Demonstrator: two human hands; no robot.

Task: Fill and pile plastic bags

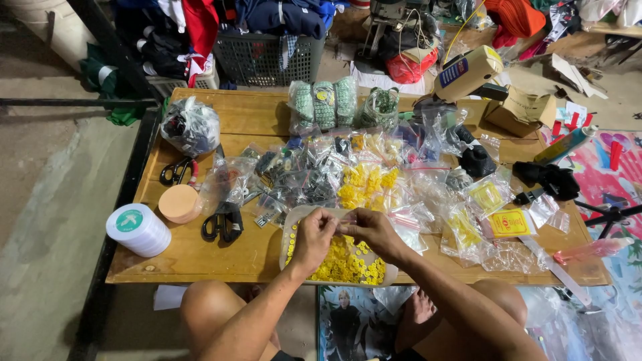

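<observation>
Both hands meet over the tray (289,235) of yellow buttons (344,264): left hand (313,234) and right hand (372,229) pinch 1 small clear bag (345,223), grip narrow.

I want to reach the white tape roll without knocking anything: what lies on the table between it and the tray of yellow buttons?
In the head view, black-handled scissors lie between the white tape roll and the tray of yellow buttons; otherwise bare wood.
</observation>
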